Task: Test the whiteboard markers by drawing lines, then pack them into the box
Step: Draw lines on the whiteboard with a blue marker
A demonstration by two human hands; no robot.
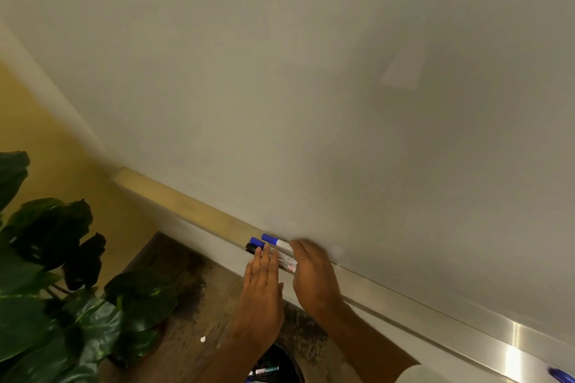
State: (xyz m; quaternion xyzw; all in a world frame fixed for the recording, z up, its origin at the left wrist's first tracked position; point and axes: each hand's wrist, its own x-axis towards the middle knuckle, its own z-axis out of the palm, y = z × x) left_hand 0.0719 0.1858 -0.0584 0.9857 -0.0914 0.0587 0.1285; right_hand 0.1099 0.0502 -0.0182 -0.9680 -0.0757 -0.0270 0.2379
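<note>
The left hand (261, 289) lies flat-fingered against, the right hand (312, 274) curls over, blue- and black-capped white markers (280, 243) on the silver metal ledge (466, 320) low centre; the pale whiteboard (311, 87) looks unmarked, so testing and packing seem ahead.

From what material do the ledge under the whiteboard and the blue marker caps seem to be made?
The ledge looks like brushed metal, probably aluminium: silver with bright streaked glare. The blue marker caps look like smooth plastic: even colour, slight sheen.
</note>
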